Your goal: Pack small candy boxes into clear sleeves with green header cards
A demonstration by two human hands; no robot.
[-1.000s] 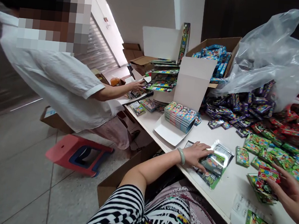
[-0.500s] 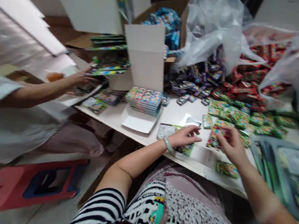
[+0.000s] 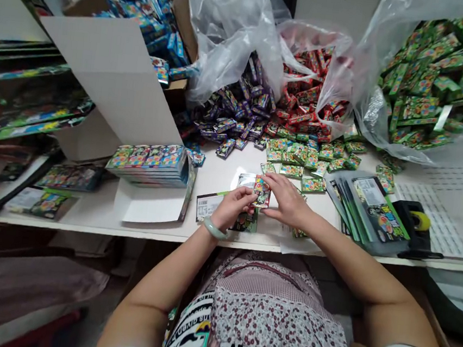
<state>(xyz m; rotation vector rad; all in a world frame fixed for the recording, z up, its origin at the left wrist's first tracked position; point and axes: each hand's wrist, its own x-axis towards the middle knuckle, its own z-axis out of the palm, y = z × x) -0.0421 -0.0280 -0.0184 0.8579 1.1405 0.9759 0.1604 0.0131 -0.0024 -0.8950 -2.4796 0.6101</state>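
In the head view, a small red candy packet [image 3: 261,191] is held just above the table between my two hands. My left hand [image 3: 233,209], with a pale bangle on its wrist, pinches the packet's left edge. Fingers and thumb of my right hand [image 3: 288,201] close around its right side. Under my left hand lies a flat printed bag [image 3: 208,206] with a white label, partly covered by that hand. Several small green packets [image 3: 291,170] lie just beyond my right hand.
An open display box [image 3: 147,198] with stacked colourful packs stands left. Behind are heaps of purple packets [image 3: 233,108] and red packets [image 3: 303,104], and a bag of green packets [image 3: 431,94]. Flat printed bags [image 3: 375,209] and a tape dispenser [image 3: 412,226] lie right.
The view has swung to the right. My right hand has brought the red packet leftward to my left hand, which was open and now pinches it.
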